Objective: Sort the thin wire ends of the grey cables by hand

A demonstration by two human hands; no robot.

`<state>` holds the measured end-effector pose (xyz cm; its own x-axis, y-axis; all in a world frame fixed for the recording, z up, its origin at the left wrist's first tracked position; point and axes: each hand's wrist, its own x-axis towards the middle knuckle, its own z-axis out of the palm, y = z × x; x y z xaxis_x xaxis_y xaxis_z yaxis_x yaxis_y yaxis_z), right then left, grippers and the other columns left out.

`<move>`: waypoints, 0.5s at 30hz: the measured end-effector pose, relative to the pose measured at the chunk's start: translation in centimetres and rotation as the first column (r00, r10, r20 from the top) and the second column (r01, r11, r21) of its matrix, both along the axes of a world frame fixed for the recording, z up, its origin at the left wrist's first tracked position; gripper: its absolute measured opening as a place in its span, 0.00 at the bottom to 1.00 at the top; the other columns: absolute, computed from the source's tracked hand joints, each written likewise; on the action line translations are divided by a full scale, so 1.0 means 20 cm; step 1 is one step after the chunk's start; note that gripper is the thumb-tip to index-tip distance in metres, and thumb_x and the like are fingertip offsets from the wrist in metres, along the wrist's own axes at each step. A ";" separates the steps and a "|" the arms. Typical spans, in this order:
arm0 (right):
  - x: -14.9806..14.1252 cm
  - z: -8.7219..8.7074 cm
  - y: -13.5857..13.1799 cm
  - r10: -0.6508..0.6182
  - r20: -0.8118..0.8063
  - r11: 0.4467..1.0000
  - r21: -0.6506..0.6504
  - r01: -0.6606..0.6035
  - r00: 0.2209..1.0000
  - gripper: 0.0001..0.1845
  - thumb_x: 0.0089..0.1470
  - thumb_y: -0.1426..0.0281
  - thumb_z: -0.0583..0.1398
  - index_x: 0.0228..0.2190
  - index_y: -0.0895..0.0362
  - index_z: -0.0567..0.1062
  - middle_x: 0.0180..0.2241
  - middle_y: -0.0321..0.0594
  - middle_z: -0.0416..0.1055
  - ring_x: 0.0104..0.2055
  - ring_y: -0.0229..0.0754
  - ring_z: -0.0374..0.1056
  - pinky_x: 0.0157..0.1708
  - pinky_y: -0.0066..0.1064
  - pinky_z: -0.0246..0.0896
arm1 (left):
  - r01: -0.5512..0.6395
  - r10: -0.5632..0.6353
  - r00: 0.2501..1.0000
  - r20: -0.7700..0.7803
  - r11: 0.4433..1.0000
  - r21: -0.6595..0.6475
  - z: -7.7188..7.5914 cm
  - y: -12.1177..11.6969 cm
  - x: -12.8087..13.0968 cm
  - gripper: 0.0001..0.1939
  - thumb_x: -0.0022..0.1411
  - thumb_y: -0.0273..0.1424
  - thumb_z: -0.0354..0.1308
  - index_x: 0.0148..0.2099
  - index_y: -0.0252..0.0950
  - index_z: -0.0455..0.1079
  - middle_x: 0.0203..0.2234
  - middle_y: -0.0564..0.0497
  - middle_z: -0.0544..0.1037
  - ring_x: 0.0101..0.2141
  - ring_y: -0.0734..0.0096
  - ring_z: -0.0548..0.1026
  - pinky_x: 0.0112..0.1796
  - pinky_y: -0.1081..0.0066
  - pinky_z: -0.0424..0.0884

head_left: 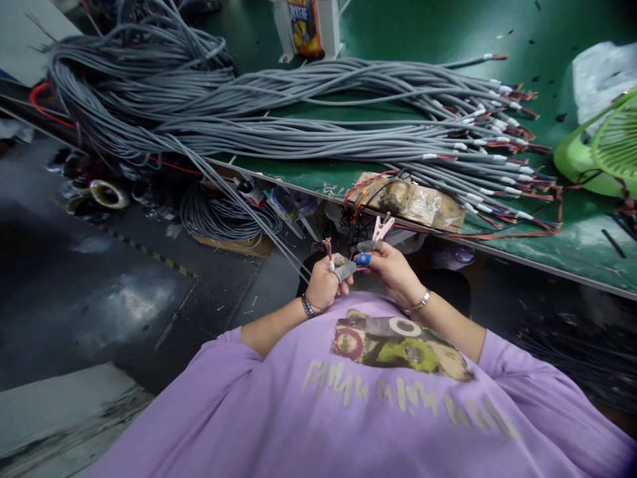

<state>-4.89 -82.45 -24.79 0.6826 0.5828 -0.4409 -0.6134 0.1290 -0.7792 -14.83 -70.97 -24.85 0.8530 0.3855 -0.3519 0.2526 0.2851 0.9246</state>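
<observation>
The left hand point(323, 282) is closed around the grey cable ends point(332, 264), its wrapped fingers folded in and a short bundle of coloured, bare-tipped strands point(327, 247) standing up above the grip. The right hand point(395, 271) faces it, just beside, thumb and forefinger drawn nearly together at the thin wires point(354, 255) between the hands; the strands are too small to tell exactly how they are pinched. A blue wrap point(363, 259) covers the right thumb, and a pink clip point(382, 229) sticks up right behind that hand's fingers; whether they touch it is unclear. From the left grip, grey cables slant up and leftward to a large looped bundle point(134, 86) on the green table point(398, 30). Beyond both hands, long rows of cable point(318, 139) lie across the tabletop, their stripped, white-banded ends pointing right. Nearer the grip, at the table edge, sits a worn block point(413, 201) with red and black leads beside it. A green fan point(604, 143) stands well off to the right of the hands.
</observation>
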 end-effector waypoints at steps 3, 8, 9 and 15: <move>0.03 -0.01 -0.01 -0.127 -0.139 0.990 0.039 0.133 0.982 0.16 0.33 0.75 0.71 0.26 0.55 0.73 0.23 0.30 0.73 0.24 0.32 0.66 0.22 0.23 0.62 | 0.021 -0.021 1.000 -0.002 1.000 -0.007 0.00 0.00 -0.01 0.15 0.51 0.39 0.64 0.27 0.35 0.65 0.16 0.57 0.72 0.11 0.82 0.65 0.12 0.79 0.53; 0.06 -0.01 -0.06 0.043 -0.188 0.995 0.098 -0.025 0.981 0.15 0.37 0.69 0.72 0.30 0.55 0.75 0.33 0.37 0.79 0.33 0.38 0.73 0.33 0.29 0.69 | 0.016 -0.016 1.000 -0.014 1.000 -0.005 0.00 0.01 -0.02 0.15 0.52 0.40 0.64 0.26 0.35 0.64 0.15 0.57 0.72 0.11 0.82 0.64 0.12 0.79 0.52; 0.05 0.00 -0.06 0.144 -0.153 0.985 0.114 -0.127 0.978 0.17 0.37 0.67 0.73 0.32 0.55 0.77 0.35 0.39 0.80 0.35 0.40 0.74 0.35 0.31 0.69 | 0.019 -0.019 1.000 -0.013 1.000 -0.008 0.00 0.01 -0.02 0.16 0.51 0.40 0.64 0.26 0.35 0.64 0.15 0.57 0.71 0.10 0.82 0.64 0.12 0.79 0.52; -0.01 -0.01 -0.02 0.182 -0.007 0.983 0.038 -0.182 0.983 0.18 0.32 0.65 0.75 0.25 0.59 0.77 0.25 0.34 0.76 0.27 0.34 0.68 0.31 0.28 0.64 | 0.079 -0.079 0.997 -0.016 0.997 -0.014 0.02 0.00 -0.02 0.16 0.50 0.39 0.66 0.26 0.35 0.65 0.15 0.57 0.72 0.10 0.81 0.64 0.12 0.79 0.52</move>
<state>-5.07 -82.83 -24.94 0.5589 0.7130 -0.4233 -0.6375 0.0431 -0.7692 -15.13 -70.96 -24.51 0.8745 0.3122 -0.3711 0.2904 0.2757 0.9163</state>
